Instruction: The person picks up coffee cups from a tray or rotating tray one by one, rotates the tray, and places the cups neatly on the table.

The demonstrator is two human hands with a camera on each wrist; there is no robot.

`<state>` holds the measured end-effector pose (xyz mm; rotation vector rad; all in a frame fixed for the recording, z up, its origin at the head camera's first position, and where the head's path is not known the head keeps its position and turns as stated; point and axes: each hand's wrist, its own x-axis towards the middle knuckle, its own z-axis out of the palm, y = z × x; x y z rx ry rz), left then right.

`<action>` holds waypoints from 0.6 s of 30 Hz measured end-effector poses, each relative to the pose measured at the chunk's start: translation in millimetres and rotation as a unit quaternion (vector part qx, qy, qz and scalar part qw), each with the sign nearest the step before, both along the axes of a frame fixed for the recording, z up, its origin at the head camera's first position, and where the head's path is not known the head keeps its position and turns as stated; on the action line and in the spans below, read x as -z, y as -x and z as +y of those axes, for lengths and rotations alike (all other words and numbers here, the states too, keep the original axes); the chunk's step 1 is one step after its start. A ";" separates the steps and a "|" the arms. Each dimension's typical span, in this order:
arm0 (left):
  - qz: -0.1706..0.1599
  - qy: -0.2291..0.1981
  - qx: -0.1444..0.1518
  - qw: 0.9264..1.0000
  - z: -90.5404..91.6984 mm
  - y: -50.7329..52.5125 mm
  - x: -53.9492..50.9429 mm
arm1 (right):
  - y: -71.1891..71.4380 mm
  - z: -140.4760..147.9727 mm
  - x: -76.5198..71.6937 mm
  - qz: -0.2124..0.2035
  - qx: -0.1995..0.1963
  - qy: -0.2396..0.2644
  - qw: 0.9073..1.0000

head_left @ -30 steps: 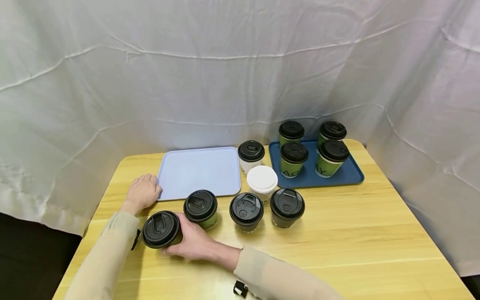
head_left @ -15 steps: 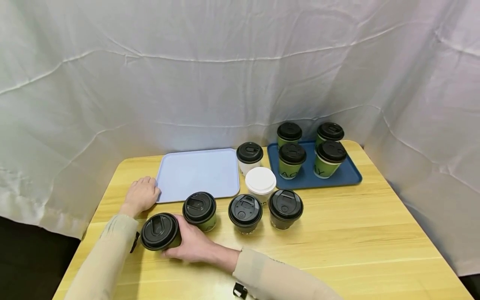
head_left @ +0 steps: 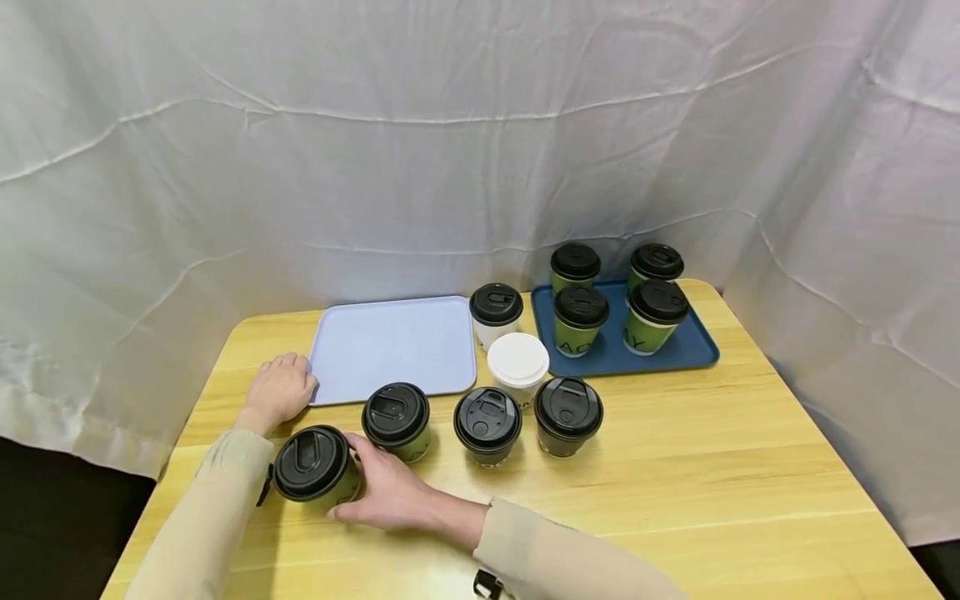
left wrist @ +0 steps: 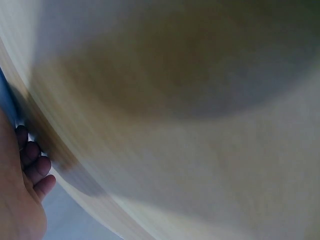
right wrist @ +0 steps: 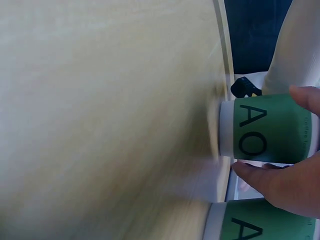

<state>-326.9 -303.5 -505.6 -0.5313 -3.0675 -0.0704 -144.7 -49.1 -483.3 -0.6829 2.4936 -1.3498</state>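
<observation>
In the head view, my right hand stands around the near side of a green lidded coffee cup at the table's left front. The right wrist view has thumb and fingers fairly straight along this cup's sides; whether they touch it is unclear. Beside it is a second green coffee cup, black-lidded too. My left hand rests on the table at the left edge of a pale blue tray. Its fingers are loosely bent in the left wrist view, with no object in them.
Two dark cups, a white-lidded cup and a black-lidded white cup stand mid-table. A dark blue tray at the back right bears several green cups. Curtains enclose the table.
The held cup has shifted slightly left, and my right hand's fingers have loosened from it, so more of its green side shows. My left hand stays by the pale tray.
</observation>
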 end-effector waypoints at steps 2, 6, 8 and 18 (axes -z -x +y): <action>0.002 0.000 0.001 1.000 -0.3 0.6 -1.0 | -2.2 4.0 -3.6 0.009 -0.009 -0.010 1.000; 0.001 0.002 0.002 1.000 -1.1 0.9 -2.7 | -8.2 14.7 -13.3 0.018 -0.026 -0.028 0.999; -0.001 0.004 0.002 1.000 -1.1 0.6 -3.0 | -12.1 21.2 -18.9 0.019 -0.035 -0.032 0.999; -0.006 0.007 0.004 1.000 0.8 0.2 -1.2 | -38.8 61.7 -44.1 0.049 -0.051 -0.012 0.997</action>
